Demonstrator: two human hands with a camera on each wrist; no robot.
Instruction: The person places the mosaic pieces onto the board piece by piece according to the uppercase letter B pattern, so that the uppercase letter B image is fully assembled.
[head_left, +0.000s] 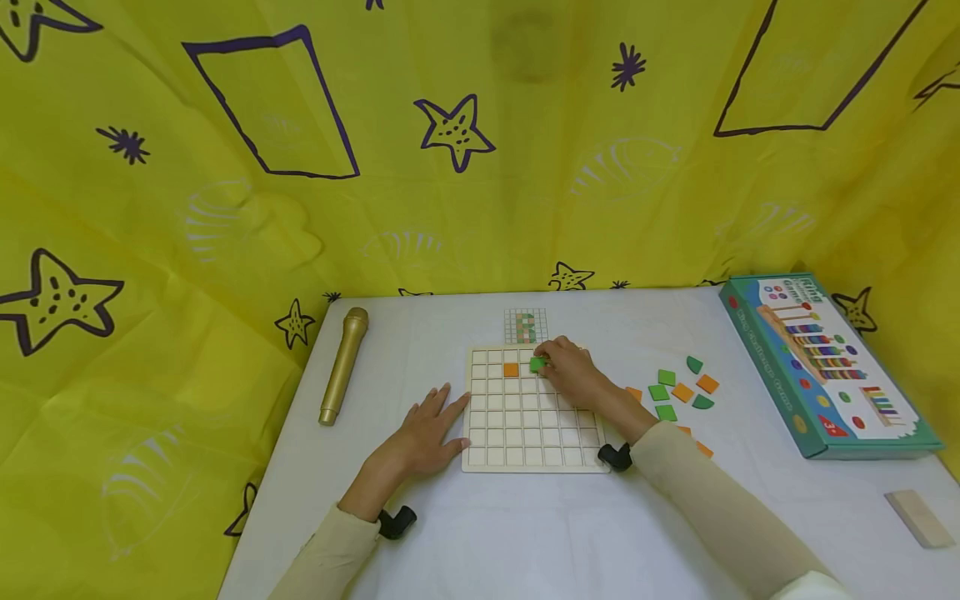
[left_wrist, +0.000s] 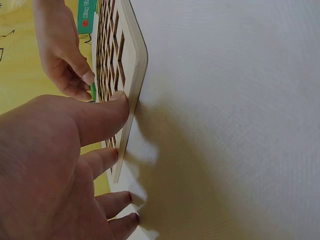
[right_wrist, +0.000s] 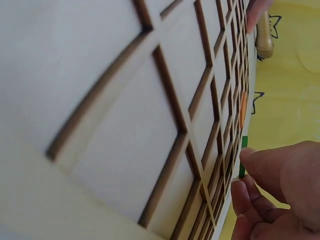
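Observation:
A wooden grid board point(head_left: 513, 433) lies flat on the table, with one orange square tile point(head_left: 511, 369) in a cell near its far edge. My right hand point(head_left: 573, 377) is over the board's far side and pinches a green tile point(head_left: 536, 364) between thumb and fingers. In the right wrist view, that green tile point(right_wrist: 244, 156) stands on edge near the board surface; whether it touches a cell, I cannot tell. My left hand point(head_left: 423, 437) is spread at the board's left side, its thumb point(left_wrist: 112, 112) and index fingertip touching the wooden rim.
Behind the board lies a small printed pattern card point(head_left: 526, 326). Loose tiles, such as a green square point(head_left: 666, 377) and a green quarter-round point(head_left: 694, 364), are scattered to the right. A gold microphone point(head_left: 344, 367) lies left; a game box point(head_left: 828, 367) and a wooden block point(head_left: 919, 518) lie right.

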